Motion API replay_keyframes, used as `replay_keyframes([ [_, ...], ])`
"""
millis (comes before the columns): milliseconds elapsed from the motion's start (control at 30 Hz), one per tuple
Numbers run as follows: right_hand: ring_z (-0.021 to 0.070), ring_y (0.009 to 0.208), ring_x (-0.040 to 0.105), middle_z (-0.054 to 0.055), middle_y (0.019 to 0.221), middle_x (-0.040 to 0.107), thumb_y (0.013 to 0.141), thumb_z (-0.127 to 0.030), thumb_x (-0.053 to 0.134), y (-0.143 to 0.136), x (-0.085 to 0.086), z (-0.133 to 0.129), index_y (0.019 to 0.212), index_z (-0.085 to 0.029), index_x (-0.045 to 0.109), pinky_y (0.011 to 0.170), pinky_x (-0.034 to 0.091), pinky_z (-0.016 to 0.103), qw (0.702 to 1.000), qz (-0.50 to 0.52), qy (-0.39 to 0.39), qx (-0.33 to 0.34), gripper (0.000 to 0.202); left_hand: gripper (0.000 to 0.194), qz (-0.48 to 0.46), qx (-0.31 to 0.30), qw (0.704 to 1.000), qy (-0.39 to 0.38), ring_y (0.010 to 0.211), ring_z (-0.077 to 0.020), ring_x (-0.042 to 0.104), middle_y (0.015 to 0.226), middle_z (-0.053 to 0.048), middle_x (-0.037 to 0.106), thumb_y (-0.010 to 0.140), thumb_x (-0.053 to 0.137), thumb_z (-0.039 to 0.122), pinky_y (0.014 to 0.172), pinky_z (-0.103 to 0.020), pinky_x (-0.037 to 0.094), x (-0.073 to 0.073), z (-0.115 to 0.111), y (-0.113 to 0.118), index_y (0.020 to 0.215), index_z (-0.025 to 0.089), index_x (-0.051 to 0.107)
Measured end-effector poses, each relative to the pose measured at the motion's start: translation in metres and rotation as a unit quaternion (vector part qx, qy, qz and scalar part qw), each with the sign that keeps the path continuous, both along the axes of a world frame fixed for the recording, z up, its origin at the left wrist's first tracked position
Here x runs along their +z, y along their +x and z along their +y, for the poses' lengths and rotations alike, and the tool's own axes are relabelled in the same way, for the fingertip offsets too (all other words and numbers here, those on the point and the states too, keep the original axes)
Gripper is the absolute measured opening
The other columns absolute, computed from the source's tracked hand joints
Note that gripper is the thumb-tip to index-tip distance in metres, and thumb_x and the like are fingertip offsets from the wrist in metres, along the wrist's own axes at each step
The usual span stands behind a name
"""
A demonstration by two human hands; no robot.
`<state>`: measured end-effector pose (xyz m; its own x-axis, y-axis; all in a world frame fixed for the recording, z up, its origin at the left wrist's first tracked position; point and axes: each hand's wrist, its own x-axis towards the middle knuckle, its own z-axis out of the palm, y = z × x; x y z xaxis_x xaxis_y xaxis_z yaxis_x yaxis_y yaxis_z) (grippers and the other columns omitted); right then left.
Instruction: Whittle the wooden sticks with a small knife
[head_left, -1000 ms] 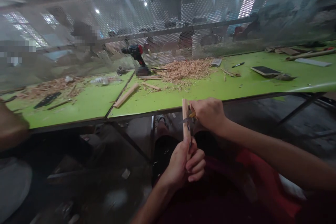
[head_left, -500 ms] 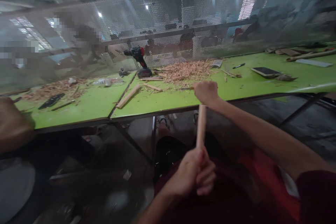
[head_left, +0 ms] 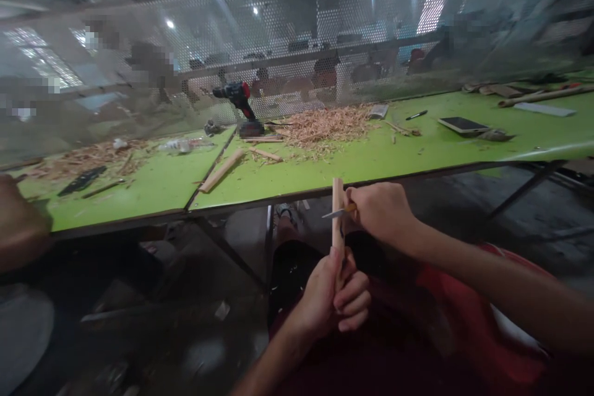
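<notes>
My left hand is closed around the lower part of a pale wooden stick, which points up and away from me over my lap. In my right hand is a knife with an orange-brown handle. Its blade lies across the stick above my left fingers, the tip pointing left; whether the edge bites into the wood I cannot tell. Beyond the stick's top end runs the front edge of the green table. A dark mark shows on the stick below the blade.
A pile of wood shavings lies beside a cordless drill. A flat wood strip is left of centre. Farther right are a pen and a tablet-like device. Another person's arm is at the left edge.
My right hand has come back toward me from over the table edge, bringing the knife across the stick. The stick in my left hand has shifted slightly left.
</notes>
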<state>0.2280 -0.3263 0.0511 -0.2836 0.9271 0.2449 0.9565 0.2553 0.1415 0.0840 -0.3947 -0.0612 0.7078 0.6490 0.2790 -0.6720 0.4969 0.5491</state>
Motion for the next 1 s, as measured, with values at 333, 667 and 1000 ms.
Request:
replay_keyframes([
  [333,0.0226,0.074,0.072,0.014,0.088,0.085,0.107,-0.015,0.051,-0.014,-0.010,0.025,0.102,-0.015,0.082,0.064,0.027,0.032,0.999,-0.003,0.033,0.031,0.031,0.057,0.128,0.126,0.983,0.025,0.037,-0.0057,0.008,0.048,0.014,0.026,0.104,0.059,0.074,0.032,-0.013,0.019,-0.003,0.002,-0.007,0.081,0.026,0.038],
  [667,0.0269,0.096,0.078,0.020,0.100,0.084,0.108,-0.013,0.048,-0.015,-0.009,0.063,0.114,-0.013,0.082,0.073,0.040,0.030,1.000,0.009,-0.002,-0.002,0.034,0.060,0.150,0.102,0.983,-0.038,0.038,-0.0070,0.008,0.046,0.013,0.025,0.100,0.063,0.076,0.034,-0.016,0.017,-0.003,0.004,-0.008,0.078,0.026,0.038],
  [1000,0.0330,0.111,0.078,0.025,0.119,0.082,0.110,-0.026,0.050,0.048,0.018,0.109,0.127,-0.012,0.085,0.085,0.053,0.036,0.981,0.062,0.035,-0.183,0.041,0.061,0.121,0.086,0.988,-0.047,0.038,-0.0072,0.010,0.046,0.012,0.025,0.098,0.069,0.074,0.035,-0.019,0.015,-0.003,-0.004,-0.011,0.076,0.025,0.041],
])
